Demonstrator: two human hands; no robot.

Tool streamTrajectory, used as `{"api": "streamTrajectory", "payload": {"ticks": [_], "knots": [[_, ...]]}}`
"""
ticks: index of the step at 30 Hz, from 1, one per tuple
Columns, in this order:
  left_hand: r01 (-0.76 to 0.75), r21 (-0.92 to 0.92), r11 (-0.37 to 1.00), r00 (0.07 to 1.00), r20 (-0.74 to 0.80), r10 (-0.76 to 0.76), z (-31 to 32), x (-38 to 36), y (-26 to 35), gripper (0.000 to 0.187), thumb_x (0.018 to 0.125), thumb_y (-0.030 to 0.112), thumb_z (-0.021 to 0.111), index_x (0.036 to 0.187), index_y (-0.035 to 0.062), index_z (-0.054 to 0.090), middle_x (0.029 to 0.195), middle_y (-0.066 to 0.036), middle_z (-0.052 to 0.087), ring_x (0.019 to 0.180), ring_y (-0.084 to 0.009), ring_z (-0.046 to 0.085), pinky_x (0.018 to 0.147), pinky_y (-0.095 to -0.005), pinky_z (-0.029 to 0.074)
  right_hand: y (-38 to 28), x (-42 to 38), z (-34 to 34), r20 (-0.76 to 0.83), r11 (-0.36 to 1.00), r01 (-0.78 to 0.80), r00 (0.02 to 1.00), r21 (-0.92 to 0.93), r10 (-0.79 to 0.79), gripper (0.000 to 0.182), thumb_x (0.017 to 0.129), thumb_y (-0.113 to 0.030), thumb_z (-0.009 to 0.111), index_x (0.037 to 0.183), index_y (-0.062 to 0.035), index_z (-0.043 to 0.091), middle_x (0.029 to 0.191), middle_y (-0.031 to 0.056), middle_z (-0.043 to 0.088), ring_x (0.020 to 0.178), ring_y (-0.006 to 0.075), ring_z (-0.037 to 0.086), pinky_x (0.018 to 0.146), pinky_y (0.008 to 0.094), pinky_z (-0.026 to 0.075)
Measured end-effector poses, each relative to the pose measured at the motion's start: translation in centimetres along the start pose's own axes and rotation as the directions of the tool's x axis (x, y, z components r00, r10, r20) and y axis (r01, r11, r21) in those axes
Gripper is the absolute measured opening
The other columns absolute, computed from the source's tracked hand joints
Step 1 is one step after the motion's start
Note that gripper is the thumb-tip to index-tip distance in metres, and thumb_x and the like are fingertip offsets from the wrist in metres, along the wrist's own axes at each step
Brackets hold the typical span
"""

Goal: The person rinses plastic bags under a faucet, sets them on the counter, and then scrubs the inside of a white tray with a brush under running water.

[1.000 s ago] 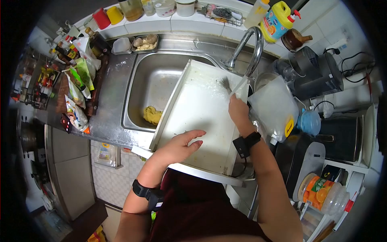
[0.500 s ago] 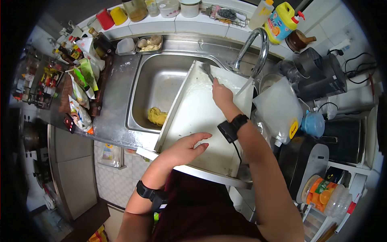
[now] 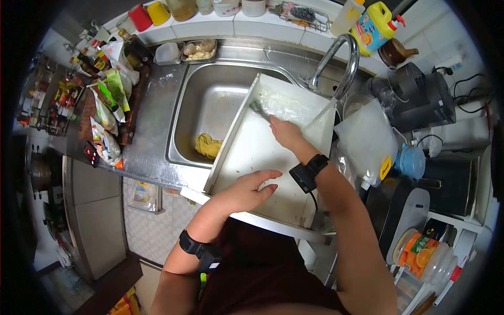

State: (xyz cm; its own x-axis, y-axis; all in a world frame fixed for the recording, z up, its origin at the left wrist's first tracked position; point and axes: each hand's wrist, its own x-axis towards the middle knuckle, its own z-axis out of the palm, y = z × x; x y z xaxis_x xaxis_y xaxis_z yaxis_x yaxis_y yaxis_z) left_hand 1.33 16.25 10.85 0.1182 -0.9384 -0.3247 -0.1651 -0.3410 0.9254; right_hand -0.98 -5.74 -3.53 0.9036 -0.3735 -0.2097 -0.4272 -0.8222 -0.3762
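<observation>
A white drawer [image 3: 247,152] lies tilted across the sink, its front panel toward my body. My right hand [image 3: 287,132] is closed around the handle of a small brush [image 3: 259,108], whose greyish head sits against the drawer's wet bottom near the far left corner. Water runs from the faucet [image 3: 350,58] into the drawer, beside the right hand. At the drawer's near left part, my left hand [image 3: 244,193] is open, thumb and fingers apart, with its wrist over the front panel. Some small dark specks lie on the drawer bottom.
A yellow cloth [image 3: 208,146] lies in the steel sink [image 3: 210,100]. Bottles and packets [image 3: 107,121] crowd the left counter. A yellow detergent jug [image 3: 374,27] stands behind the faucet. At the right are a clear plastic bag [image 3: 365,139] and a dark appliance [image 3: 420,100].
My right hand has drawn the brush left and slightly nearer across the drawer bottom. My left hand stays nearly in place. The view has shifted a little.
</observation>
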Motion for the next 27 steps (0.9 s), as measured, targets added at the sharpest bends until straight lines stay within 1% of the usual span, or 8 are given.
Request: {"api": "streamTrajectory", "payload": {"ticks": [3, 6, 9, 13, 16, 20, 24, 27], "knots": [[0.021, -0.043, 0.999, 1.000, 0.008, -0.021, 0.0, 0.0, -0.1, 0.034, 0.089, 0.012, 0.049, 0.122, 0.0023, 0.047, 0.117, -0.013, 0.055, 0.111, -0.0199, 0.049, 0.095, -0.0294, 0.037, -1.1, -3.9, -1.2, 0.139, 0.992, 0.125, 0.982, 0.006, -0.125, 0.037, 0.089, -0.025, 0.041, 0.123, -0.0122, 0.045, 0.083, 0.0159, 0.063, 0.078, 0.0341, 0.062, 0.067, 0.0446, 0.048], [-0.019, -0.035, 0.999, 1.000, -0.010, 0.019, 0.1, 0.0, -0.3, 0.034, 0.089, 0.011, 0.049, 0.122, 0.0017, 0.047, 0.116, -0.013, 0.055, 0.111, -0.0178, 0.049, 0.095, -0.0284, 0.036, -0.3, -9.5, -0.4, 0.158, 0.897, 0.358, 0.901, 0.259, -0.405, 0.036, 0.088, -0.024, 0.043, 0.124, -0.0172, 0.046, 0.085, 0.0135, 0.064, 0.077, 0.0320, 0.062, 0.065, 0.0440, 0.048], [-0.032, -0.031, 0.999, 0.999, -0.017, 0.031, 0.0, 0.1, -0.1, 0.034, 0.089, 0.011, 0.049, 0.121, 0.0016, 0.048, 0.116, -0.012, 0.055, 0.110, -0.0171, 0.049, 0.094, -0.0281, 0.036, -1.1, -10.9, -3.2, 0.316, 0.967, 0.256, 0.916, 0.016, -0.247, 0.039, 0.086, -0.022, 0.044, 0.125, -0.0213, 0.045, 0.084, 0.0116, 0.064, 0.075, 0.0307, 0.062, 0.064, 0.0435, 0.048], [0.040, -0.051, 0.998, 0.999, -0.010, -0.041, 0.1, 0.1, 0.2, 0.033, 0.090, 0.012, 0.049, 0.121, 0.0013, 0.048, 0.117, -0.011, 0.055, 0.111, -0.0172, 0.048, 0.095, -0.0282, 0.036, 2.5, -6.9, -2.4, 0.039, 0.988, 0.012, 0.999, -0.154, -0.006, 0.033, 0.085, -0.020, 0.047, 0.118, -0.0194, 0.053, 0.077, 0.0142, 0.062, 0.071, 0.0332, 0.061, 0.061, 0.0428, 0.047], [0.042, -0.071, 0.997, 0.999, -0.029, -0.044, 0.1, 0.0, 0.3, 0.033, 0.090, 0.012, 0.049, 0.121, 0.0009, 0.048, 0.118, -0.011, 0.055, 0.112, -0.0171, 0.048, 0.095, -0.0280, 0.036, 2.3, -6.3, -1.6, -0.008, 0.992, 0.075, 0.997, -0.098, -0.077, 0.033, 0.085, -0.019, 0.047, 0.118, -0.0177, 0.051, 0.075, 0.0152, 0.062, 0.069, 0.0328, 0.061, 0.060, 0.0432, 0.047], [0.015, -0.058, 0.998, 0.999, -0.043, -0.018, 0.2, 0.0, 0.3, 0.033, 0.090, 0.013, 0.050, 0.121, 0.0007, 0.049, 0.120, -0.011, 0.054, 0.112, -0.0173, 0.048, 0.095, -0.0278, 0.036, 0.5, -11.5, -2.0, 0.167, 0.960, 0.279, 0.946, 0.008, -0.277, 0.031, 0.086, -0.020, 0.044, 0.117, -0.0199, 0.049, 0.076, 0.0137, 0.062, 0.072, 0.0331, 0.061, 0.062, 0.0447, 0.048], [0.037, -0.029, 0.999, 0.998, -0.046, -0.039, 0.2, 0.0, 0.4, 0.033, 0.090, 0.013, 0.050, 0.121, 0.0009, 0.049, 0.120, -0.011, 0.054, 0.113, -0.0169, 0.047, 0.096, -0.0275, 0.036, 3.6, -11.1, -4.9, 0.171, 0.995, -0.047, 0.983, -0.091, 0.062, 0.034, 0.086, -0.021, 0.044, 0.120, -0.0187, 0.047, 0.081, 0.0146, 0.063, 0.076, 0.0338, 0.061, 0.066, 0.0451, 0.048], [0.053, -0.065, 0.996, 0.998, -0.042, -0.056, 0.3, 0.1, 0.1, 0.033, 0.090, 0.012, 0.050, 0.121, 0.0021, 0.049, 0.121, -0.012, 0.053, 0.114, -0.0160, 0.047, 0.096, -0.0275, 0.036, 5.2, -10.0, -4.7, 0.037, 0.981, -0.104, 0.993, -0.162, 0.111, 0.036, 0.086, -0.022, 0.044, 0.121, -0.0109, 0.044, 0.083, 0.0176, 0.063, 0.078, 0.0325, 0.062, 0.066, 0.0450, 0.048]]}}
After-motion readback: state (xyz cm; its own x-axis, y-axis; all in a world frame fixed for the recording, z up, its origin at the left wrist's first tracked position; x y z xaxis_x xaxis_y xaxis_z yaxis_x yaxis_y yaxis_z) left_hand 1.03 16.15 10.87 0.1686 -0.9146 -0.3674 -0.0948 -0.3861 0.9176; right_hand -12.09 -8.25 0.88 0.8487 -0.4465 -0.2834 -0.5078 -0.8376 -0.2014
